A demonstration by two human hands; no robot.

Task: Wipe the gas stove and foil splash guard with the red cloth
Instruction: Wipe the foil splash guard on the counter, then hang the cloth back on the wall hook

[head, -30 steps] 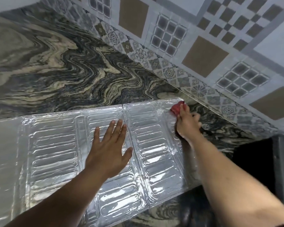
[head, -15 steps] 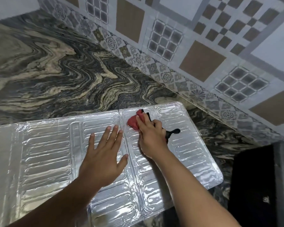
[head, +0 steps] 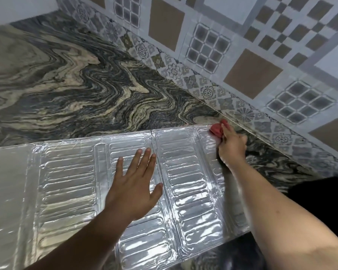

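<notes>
The left hand [head: 134, 189] lies flat with open, spread fingers on the middle panel of the silver embossed foil splash guard [head: 70, 184], which lies spread on the dark swirled marble bench [head: 82, 90]; this hand's grip is fully open and holds nothing. Farther, at the far right corner of the splash guard, the right hand [head: 231, 147] is closed around the crumpled red cloth [head: 217, 129], whose visible part touches the foil edge. Beyond the splash guard stands the wall of patterned grey and brown tiles [head: 242, 55], and right of it is a black surface [head: 318, 203], only partly seen.
</notes>
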